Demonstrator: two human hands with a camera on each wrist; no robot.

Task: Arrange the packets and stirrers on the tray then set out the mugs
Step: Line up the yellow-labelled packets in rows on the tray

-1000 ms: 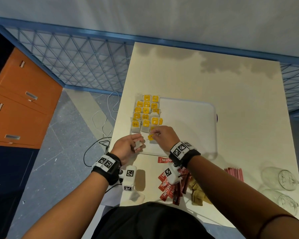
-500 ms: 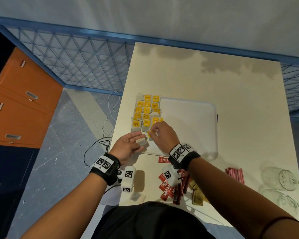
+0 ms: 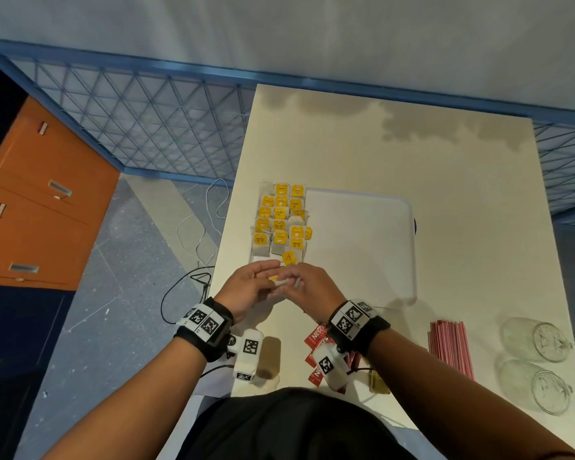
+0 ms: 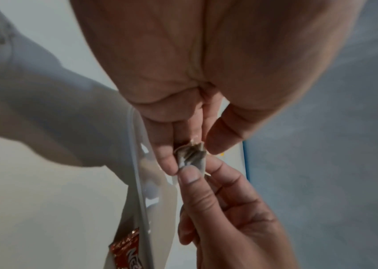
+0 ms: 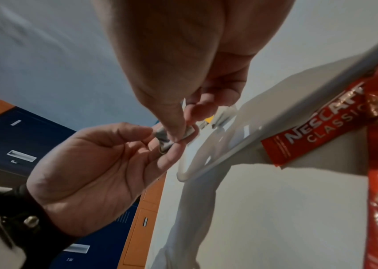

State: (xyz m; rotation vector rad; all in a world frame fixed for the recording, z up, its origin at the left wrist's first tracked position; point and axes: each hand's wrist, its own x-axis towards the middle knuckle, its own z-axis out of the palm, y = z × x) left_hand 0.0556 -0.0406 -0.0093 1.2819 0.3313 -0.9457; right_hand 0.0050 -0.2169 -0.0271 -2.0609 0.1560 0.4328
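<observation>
Cream table (image 3: 395,154), white tray (image 3: 362,247) lying flat near its left edge. Tea bags (image 3: 281,220) with yellow tags in overlapping rows along tray's left side. Two glass mugs (image 3: 538,360) on their sides at table's near right corner, bundle of red stirrers (image 3: 450,346) just left of them. Red coffee packets (image 5: 316,123) at near edge, one touching the tray rim. Both hands meet over tray's near left corner: left hand (image 3: 246,287) palm up, fingers loosely curled, thumb and fingertips pinching a small tea bag (image 4: 191,156); right hand (image 3: 312,287) pinches the same bag between thumb and forefinger. One yellow tag (image 3: 288,257) lies just beyond the fingertips. Orange cabinet (image 3: 40,200) far left, cables (image 3: 196,234) on floor.
</observation>
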